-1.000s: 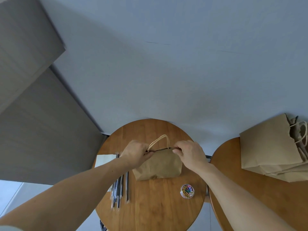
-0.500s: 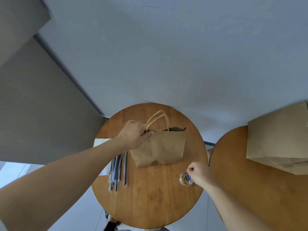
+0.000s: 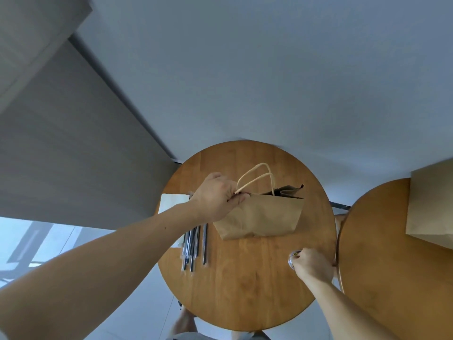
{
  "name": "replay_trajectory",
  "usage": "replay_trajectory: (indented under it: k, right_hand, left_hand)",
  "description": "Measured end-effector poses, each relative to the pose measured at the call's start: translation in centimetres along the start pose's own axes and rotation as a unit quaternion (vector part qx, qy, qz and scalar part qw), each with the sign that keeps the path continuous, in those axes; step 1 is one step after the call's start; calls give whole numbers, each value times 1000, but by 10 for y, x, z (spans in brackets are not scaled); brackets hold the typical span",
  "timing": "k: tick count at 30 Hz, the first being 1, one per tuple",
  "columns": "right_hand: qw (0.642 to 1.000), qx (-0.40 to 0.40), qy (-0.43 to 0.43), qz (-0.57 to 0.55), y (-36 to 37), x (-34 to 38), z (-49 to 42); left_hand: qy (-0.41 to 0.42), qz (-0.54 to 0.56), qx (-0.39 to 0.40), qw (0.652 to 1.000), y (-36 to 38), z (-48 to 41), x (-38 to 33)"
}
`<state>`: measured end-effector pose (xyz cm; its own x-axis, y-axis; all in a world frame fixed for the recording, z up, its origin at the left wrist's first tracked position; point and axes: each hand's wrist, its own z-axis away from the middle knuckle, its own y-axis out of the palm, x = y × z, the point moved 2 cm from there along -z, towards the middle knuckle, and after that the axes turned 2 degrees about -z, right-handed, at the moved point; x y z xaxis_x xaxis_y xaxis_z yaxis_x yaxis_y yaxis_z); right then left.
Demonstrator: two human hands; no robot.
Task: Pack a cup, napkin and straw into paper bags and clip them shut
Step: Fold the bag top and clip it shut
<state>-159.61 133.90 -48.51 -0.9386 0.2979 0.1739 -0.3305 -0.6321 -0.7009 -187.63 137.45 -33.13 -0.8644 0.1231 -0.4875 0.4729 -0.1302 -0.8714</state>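
Clip step: paper bag [image 3: 264, 217] pinched at 1 end of its mouth, other hand down at the clip tub [image 3: 292, 256].

The left hand [image 3: 218, 200] pinched the bag's top edge at its left end, beside the handle roots, with the bag lying mid-way across the round table [image 3: 245, 290] and its mouth running left to right. The right end of the mouth gaped apart; contents not visible. The right hand [image 3: 312, 265] sat curled over the tub near the table's right edge, on the near side of the bag; whether it held a clip, could not tell. Judgement: the mouth lay up and left of the right hand, so that hand was the nearer 1 to the gaping end, and a clip would need to go on across the mouth's long axis.
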Motion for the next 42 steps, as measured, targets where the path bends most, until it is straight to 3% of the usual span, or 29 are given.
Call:
replay_trajectory:
  k: [20, 26, 29, 35, 39, 42]
  right_hand:
    - [983, 41, 42, -173, -3, -15, 1]
    - [984, 30, 35, -173, 0, -23, 0]
    - [973, 25, 20, -230, -6, -20, 7]
    - [926, -11, -198, -321, -68, 50, 54]
    - [851, -116, -392, -329, -119, 112, 92]
    - [818, -201, -472, -261, -135, 142, 103]
  left_hand:
    - [0, 12, 18, 1000, -1, -2, -6]
    - [13, 19, 4, 1000, -3, -1, -8]
    - [11, 20, 13, 1000, -3, 0, -8]
    - [1, 16, 33, 999, -7, -3, -9]
    - [20, 19, 11, 1000, -4, -2, -8]
    - [43, 43, -32, 998, -6, 0, -10]
